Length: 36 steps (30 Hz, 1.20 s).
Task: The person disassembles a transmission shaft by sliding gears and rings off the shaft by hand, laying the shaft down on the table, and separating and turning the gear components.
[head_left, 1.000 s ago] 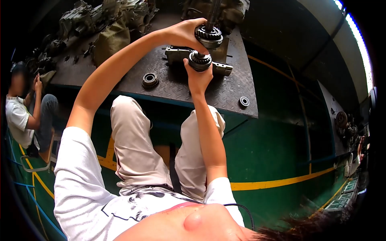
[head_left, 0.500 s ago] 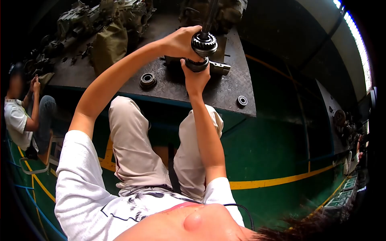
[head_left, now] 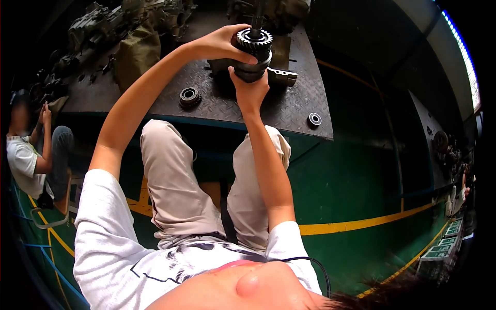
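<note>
A green floor [head_left: 351, 170] with yellow lines [head_left: 361, 225] spreads through a dim workshop, under a bright strip [head_left: 460, 57] at the upper right. The metal table [head_left: 294, 106] has a dark tread-plate top; the wearer's knees are by its near edge. Beyond the left end, another person [head_left: 26, 160] sits with both hands raised together. A second table [head_left: 421, 121], bearing dark parts [head_left: 442, 144], stands well apart at the right. Metal castings [head_left: 98, 26] crowd the table's far left, with an olive cloth [head_left: 139, 49] just beside them. Under the wearer's hands, short of the right edge, lies a metal housing [head_left: 283, 77], mostly hidden. Above it is a dark shaft [head_left: 259, 13], rising upward out of the toothed gear [head_left: 255, 43]. The left hand [head_left: 225, 44] clasps that gear from the left, thumb across just below its teeth. The right hand [head_left: 251, 93] grips a dark ring [head_left: 251, 74] from below, directly under the gear; whether the two touch is hidden by fingers. A loose gear [head_left: 190, 96] rests by the near edge, left of the hands. Smallest, a bearing [head_left: 314, 120] lies near the near right corner.
</note>
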Available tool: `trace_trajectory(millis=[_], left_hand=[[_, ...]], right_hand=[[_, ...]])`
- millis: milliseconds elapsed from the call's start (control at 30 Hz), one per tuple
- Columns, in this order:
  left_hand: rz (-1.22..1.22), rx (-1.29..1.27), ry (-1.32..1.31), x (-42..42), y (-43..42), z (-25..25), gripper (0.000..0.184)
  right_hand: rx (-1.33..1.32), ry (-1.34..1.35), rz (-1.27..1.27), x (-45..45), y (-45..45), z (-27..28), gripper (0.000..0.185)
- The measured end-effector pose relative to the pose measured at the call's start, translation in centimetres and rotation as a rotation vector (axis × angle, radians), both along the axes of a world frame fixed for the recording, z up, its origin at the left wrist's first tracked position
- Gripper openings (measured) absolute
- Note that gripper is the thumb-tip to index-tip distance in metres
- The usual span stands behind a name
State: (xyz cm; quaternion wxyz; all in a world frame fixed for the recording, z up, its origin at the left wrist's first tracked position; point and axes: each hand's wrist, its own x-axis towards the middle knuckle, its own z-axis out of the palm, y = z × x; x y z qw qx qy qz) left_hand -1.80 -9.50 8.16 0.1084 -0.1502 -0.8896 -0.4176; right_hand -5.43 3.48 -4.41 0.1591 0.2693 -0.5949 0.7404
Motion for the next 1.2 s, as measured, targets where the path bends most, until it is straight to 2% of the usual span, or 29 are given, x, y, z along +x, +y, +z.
trace_trajectory(millis=[33,200,400,467,533,600,867,1067,1133,1167,1200], left_hand=[[0.002,0.033,0.020,-0.1,0.1,-0.6,0.068],[-0.006,0.138,0.026,-0.6,-0.1,-1.6,0.066],[0.006,0.267,0.010,-0.7,0.1,-3.0,0.080],[0.005,0.207,0.055,-0.3,0.3,-4.1,0.084],[0.002,0.144,0.097,0.3,0.9,-5.0,0.089],[-0.011,0.269,0.084,0.8,1.6,-5.9,0.099],[0.107,0.247,0.166,0.6,1.7,-6.8,0.094],[0.067,0.211,0.170,0.1,1.0,-5.8,0.088],[0.073,0.327,0.208,-0.5,1.3,-5.5,0.085],[0.085,0.425,0.191,-0.9,1.4,-5.3,0.076],[0.085,0.426,0.189,-1.2,1.0,-5.2,0.076]], right_hand=[[-0.006,0.000,-0.005,-0.1,-0.1,-0.1,0.054],[0.002,-0.038,0.004,-0.6,-0.2,-0.2,0.059],[0.003,-0.050,0.000,-0.6,-0.2,0.0,0.059],[0.000,-0.034,0.000,-0.7,-0.1,0.0,0.057],[-0.034,0.019,-0.024,-1.0,-0.2,-0.5,0.047],[-0.044,0.030,-0.021,-1.3,-0.2,-0.9,0.044],[-0.026,0.025,-0.020,-1.3,-0.3,-0.8,0.040],[-0.049,-0.008,0.024,-0.6,-0.1,-0.1,0.049],[-0.009,-0.032,0.012,-0.5,-0.1,-0.1,0.054],[-0.007,-0.036,0.012,-0.4,-0.1,-0.1,0.054],[-0.008,-0.041,0.006,-0.4,-0.2,0.0,0.054]])
